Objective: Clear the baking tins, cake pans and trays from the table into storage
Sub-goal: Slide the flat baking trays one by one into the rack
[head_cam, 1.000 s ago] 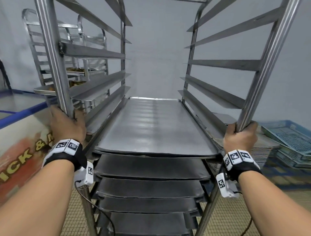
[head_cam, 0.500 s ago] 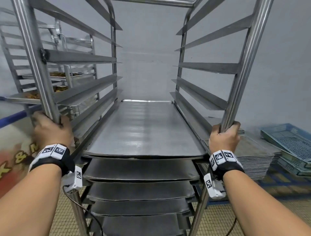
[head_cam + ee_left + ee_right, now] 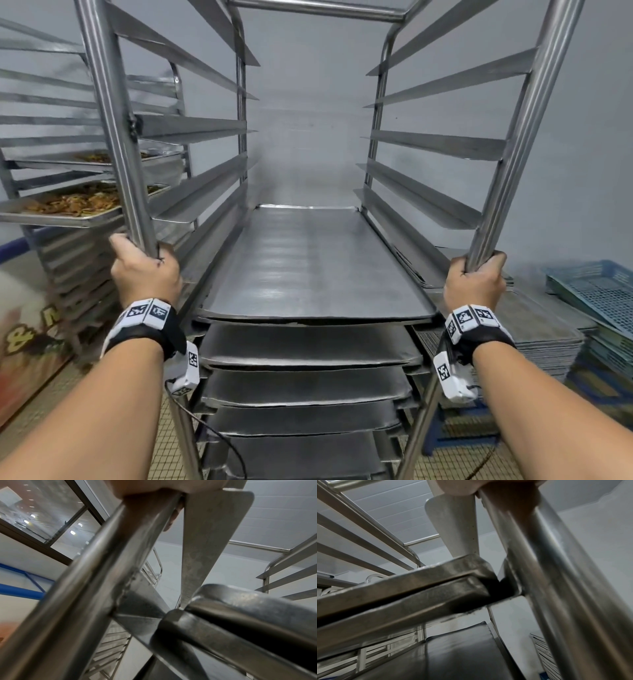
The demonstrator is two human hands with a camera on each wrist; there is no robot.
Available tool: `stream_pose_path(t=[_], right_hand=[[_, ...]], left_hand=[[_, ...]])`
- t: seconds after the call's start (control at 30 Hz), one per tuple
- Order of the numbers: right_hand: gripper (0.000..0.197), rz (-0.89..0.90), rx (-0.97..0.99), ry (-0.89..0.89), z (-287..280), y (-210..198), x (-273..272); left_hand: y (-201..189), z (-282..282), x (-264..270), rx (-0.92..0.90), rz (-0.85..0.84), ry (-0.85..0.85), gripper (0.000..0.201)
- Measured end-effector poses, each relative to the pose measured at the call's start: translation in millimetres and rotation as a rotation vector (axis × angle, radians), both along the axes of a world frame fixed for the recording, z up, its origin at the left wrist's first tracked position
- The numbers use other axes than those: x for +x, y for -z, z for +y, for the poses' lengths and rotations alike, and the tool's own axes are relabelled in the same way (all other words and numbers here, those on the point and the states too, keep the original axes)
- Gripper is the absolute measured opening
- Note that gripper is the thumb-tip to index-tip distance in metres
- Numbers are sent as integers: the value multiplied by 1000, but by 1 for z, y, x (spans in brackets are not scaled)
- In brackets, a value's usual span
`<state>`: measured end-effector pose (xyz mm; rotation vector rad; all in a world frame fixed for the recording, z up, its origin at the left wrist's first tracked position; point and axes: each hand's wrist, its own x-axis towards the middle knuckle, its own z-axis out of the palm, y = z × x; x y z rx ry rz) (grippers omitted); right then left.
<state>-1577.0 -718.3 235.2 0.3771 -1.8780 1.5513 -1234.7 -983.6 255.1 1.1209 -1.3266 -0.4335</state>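
A tall steel tray rack stands right in front of me, its lower runners filled with several flat grey baking trays; the top tray lies at waist height. My left hand grips the rack's near left upright. My right hand grips the near right upright. In the left wrist view the upright runs under my palm, with a tray corner beside it. In the right wrist view the right post and stacked tray edges fill the frame. The upper runners hold nothing.
A second rack stands close on the left with trays of browned food. A stack of flat metal trays and blue plastic crates sit low on the right. A grey wall lies just beyond the rack. The floor is tiled.
The rack and I have moved toward the wall and the second rack on the left; both hands keep their grip on the uprights.
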Motion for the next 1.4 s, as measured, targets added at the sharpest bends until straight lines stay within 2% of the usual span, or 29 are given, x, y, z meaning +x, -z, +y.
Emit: stream_pose_path(t=[0.27, 0.8, 1.13, 1.4], right_hand=[[15, 2, 7, 12, -40, -1, -63], [16, 23, -25, -50, -119, 3, -200], [15, 56, -20, -80, -175, 6, -292], [18, 24, -26, -104, -220, 4, -360]], left_hand=[[0, -43, -62, -11, 25, 20, 31], [-3, -108, -185, 5, 1, -105, 35], [-6, -152, -270, 48, -18, -108, 38], [-5, -201, -337, 5, -18, -94, 34]])
